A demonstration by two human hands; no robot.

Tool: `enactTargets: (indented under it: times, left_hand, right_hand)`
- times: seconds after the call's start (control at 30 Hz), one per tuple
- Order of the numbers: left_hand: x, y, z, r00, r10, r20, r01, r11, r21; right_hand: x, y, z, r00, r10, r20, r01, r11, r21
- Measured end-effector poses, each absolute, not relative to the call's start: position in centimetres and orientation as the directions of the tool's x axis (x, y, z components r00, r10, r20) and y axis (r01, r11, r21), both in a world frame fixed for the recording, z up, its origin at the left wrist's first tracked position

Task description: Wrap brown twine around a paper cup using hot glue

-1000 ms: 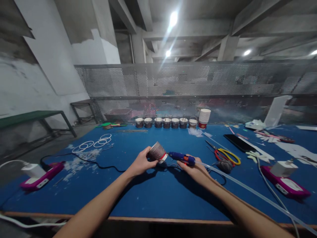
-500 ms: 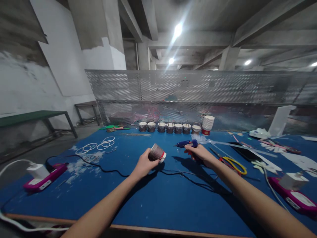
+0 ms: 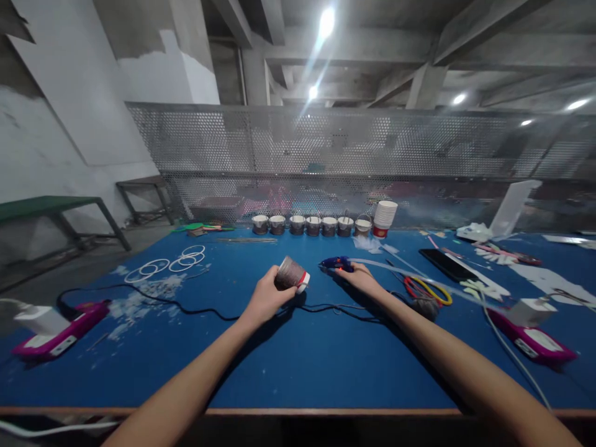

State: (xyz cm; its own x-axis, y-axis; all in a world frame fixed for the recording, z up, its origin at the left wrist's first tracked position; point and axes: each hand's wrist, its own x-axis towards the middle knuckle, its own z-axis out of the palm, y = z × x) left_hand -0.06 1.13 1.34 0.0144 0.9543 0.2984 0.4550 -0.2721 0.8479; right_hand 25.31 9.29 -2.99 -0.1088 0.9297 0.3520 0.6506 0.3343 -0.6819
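My left hand (image 3: 266, 294) is closed around a paper cup (image 3: 290, 273) with a dark grey wrap and a red-and-white end. The cup is tilted, its white end pointing right and down. To its right, my right hand (image 3: 362, 279) grips a blue hot glue gun (image 3: 336, 264) whose nozzle points left towards the cup without touching it. A small red light shows on the gun. Out of its back runs a long translucent glue stick (image 3: 410, 267). My right fingers are partly hidden around the handle.
Several wrapped cups (image 3: 313, 226) stand in a row at the back, beside stacked paper cups (image 3: 385, 214). White rings (image 3: 186, 258) lie left. Yellow-and-red-handled tools (image 3: 433, 290) and a black phone (image 3: 447, 266) lie right. Black cable (image 3: 205, 310) crosses the table between magenta power strips (image 3: 535, 338).
My right hand has lowered the glue gun closer to the table, and its glue stick now shows clearly. The cup stays tilted in my left hand. The camera view has shifted.
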Motion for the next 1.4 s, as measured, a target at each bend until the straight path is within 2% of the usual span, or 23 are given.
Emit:
enactTargets:
  times: [0.13, 0.3, 0.4, 0.5, 0.63, 0.8, 0.9, 1.13, 1.4]
  left_hand:
    - [0.0, 1.1, 1.5, 0.011, 0.955, 0.297, 0.454, -0.269, 0.849]
    - [0.1, 1.1, 1.3, 0.014, 0.959, 0.283, 0.460, -0.258, 0.850]
    - [0.3, 1.0, 1.2, 0.014, 0.962, 0.272, 0.469, -0.247, 0.848]
    - [0.7, 0.7, 1.0, 0.016, 0.964, 0.265, 0.481, -0.240, 0.843]
    - [1.3, 0.2, 0.9, 0.031, 0.966, 0.257, 0.489, -0.239, 0.839]
    - [1.7, -0.6, 0.9, 0.063, 0.968, 0.244, 0.489, -0.243, 0.838]
    - [1.9, -0.9, 1.0, 0.093, 0.973, 0.211, 0.498, -0.229, 0.836]
    - [2.1, -1.1, 1.1, 0.165, 0.973, 0.159, 0.539, -0.224, 0.812]
    - [2.3, -1.3, 1.1, 0.201, 0.965, 0.168, 0.554, -0.253, 0.793]
  right_hand:
    - [26.0, 8.6, -2.8, 0.005, 0.944, 0.330, 0.703, 0.232, -0.672]
    - [27.3, 5.8, -1.7, 0.076, 0.919, 0.386, 0.717, 0.219, -0.662]
    - [26.6, 3.5, -0.8, 0.039, 0.900, 0.435, 0.695, 0.288, -0.659]
    - [24.3, 1.5, -0.5, -0.090, 0.889, 0.449, 0.624, 0.402, -0.670]
    - [20.7, 0.0, -1.1, -0.277, 0.831, 0.482, 0.388, 0.556, -0.735]
    - [19.1, -0.2, -2.1, -0.285, 0.745, 0.603, 0.281, 0.666, -0.691]
    - [19.3, -0.2, -2.4, -0.275, 0.703, 0.656, 0.295, 0.711, -0.638]
    - [19.6, -0.7, -2.4, -0.303, 0.673, 0.674, 0.351, 0.737, -0.578]
    - [20.2, -0.9, -2.2, -0.311, 0.722, 0.618, 0.500, 0.677, -0.540]
